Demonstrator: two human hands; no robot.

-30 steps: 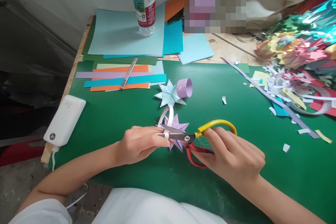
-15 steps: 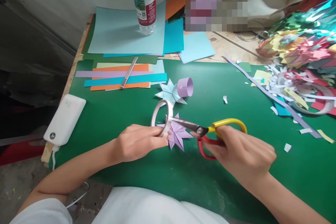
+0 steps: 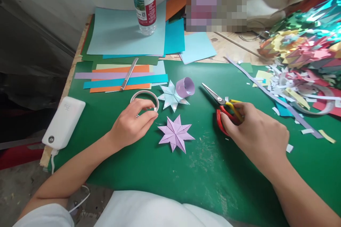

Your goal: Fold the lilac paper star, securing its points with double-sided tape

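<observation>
Head view: L hand (image 3: 133, 122) w/ fingers pinched on tape roll (image 3: 146, 92), upper left of purple star (image 3: 176, 133); R hand (image 3: 258, 134) w/ fingers wrapped on scissors (image 3: 219, 99), right of same; done: both purple & blue star (image 3: 170, 95) folded, purple ring (image 3: 182, 88) rolled; appar. unworked: paper strips (image 3: 106, 83), flat.

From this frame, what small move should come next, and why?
Probably the right hand should release the scissors onto the green mat: they look closed, sit at or just above it, and are well apart from the tape roll in the left hand.
</observation>
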